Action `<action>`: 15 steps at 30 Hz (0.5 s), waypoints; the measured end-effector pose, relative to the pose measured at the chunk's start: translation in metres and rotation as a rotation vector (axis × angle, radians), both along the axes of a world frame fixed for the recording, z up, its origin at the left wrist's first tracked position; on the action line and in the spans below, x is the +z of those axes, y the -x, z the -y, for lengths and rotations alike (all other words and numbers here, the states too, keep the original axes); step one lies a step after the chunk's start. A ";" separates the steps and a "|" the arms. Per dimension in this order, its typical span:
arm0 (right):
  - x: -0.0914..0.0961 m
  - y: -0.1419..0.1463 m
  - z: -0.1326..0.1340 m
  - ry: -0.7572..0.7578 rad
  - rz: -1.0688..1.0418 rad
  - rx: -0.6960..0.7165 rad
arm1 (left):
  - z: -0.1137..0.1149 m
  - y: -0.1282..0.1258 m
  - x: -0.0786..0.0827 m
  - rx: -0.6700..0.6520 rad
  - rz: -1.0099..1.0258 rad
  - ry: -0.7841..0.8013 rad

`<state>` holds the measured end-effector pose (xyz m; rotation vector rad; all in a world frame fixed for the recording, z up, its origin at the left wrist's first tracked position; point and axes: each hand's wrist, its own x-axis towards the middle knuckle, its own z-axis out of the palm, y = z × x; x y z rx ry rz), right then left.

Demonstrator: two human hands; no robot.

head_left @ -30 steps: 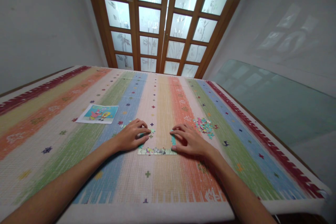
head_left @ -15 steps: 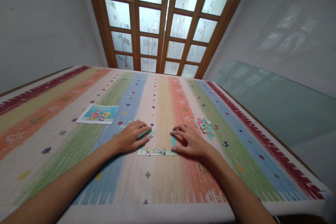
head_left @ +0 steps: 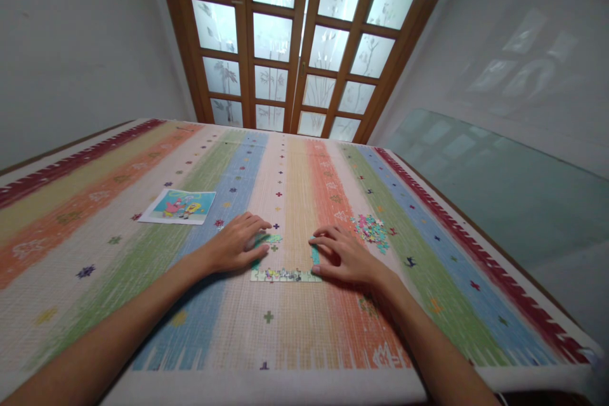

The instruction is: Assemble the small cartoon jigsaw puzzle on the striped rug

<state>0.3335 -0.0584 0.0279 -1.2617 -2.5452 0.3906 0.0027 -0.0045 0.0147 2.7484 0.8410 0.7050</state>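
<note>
A partly joined jigsaw edge (head_left: 284, 275) lies on the striped cloth between my hands. My left hand (head_left: 236, 244) lies flat with fingers stretched over loose teal pieces (head_left: 270, 239) at the strip's left end, fingertips touching them. My right hand (head_left: 343, 255) rests beside the strip's right end, fingers curled and pressing down on a short teal column of pieces (head_left: 314, 256). Neither hand lifts anything.
A pile of loose puzzle pieces (head_left: 370, 228) sits just right of my right hand. A cartoon reference picture (head_left: 179, 205) lies to the left. The striped tablecloth (head_left: 118, 203) covers the table; a glass surface (head_left: 499, 190) and wooden doors (head_left: 299, 44) lie beyond.
My left hand's fingers have spread flatter and slid slightly forward over the loose teal pieces. My right hand stays nearly where it was.
</note>
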 end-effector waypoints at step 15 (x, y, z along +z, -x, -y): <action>0.000 0.000 0.000 -0.001 0.014 -0.009 | -0.041 0.078 0.009 0.170 -0.081 -0.023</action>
